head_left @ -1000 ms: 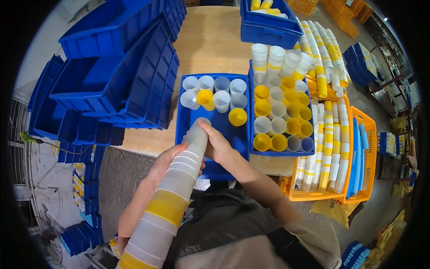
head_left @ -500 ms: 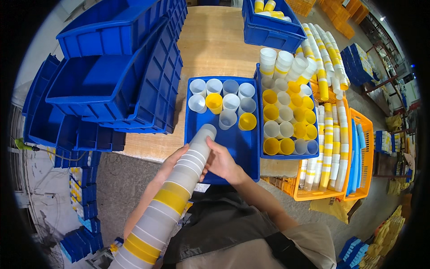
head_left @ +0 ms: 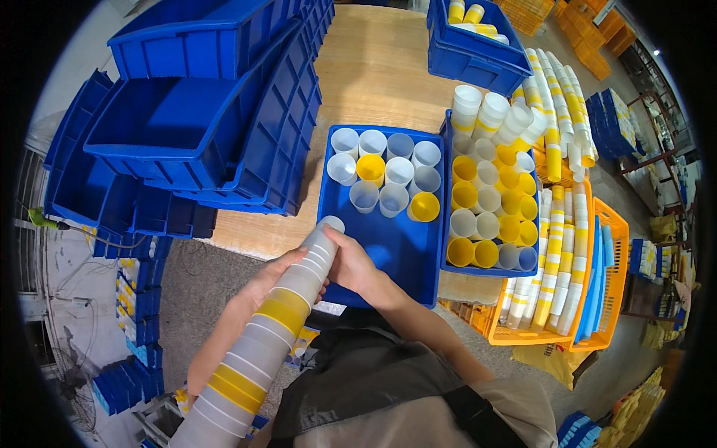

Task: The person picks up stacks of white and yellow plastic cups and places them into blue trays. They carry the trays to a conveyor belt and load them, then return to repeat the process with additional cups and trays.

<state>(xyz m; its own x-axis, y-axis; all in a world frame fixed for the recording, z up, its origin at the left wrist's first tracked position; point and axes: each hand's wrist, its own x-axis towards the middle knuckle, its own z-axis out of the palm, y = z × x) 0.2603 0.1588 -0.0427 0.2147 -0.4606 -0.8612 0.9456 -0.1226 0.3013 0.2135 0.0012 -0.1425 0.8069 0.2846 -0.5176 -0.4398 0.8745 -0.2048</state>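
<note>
A long stack of nested plastic cups, mostly translucent white with yellow bands, slants from the lower left toward a blue tray. My left hand wraps around the stack from its left side. On the other side my right hand grips it close to the top end, thumb along the end cup. Inside the tray, upright single cups stand in rows in the far part, mostly white, with a yellow cup in the second row and another yellow cup in the third.
Right of the tray, a second blue bin is packed with white and yellow cups. Orange crates hold long cup stacks beyond it. Blue bins are piled at the left. Another blue bin stands far back on the wooden table.
One more white cup now stands at the left of the tray's third row. Both hands and the stack have drawn back left of the cups. The view has shifted slightly.
</note>
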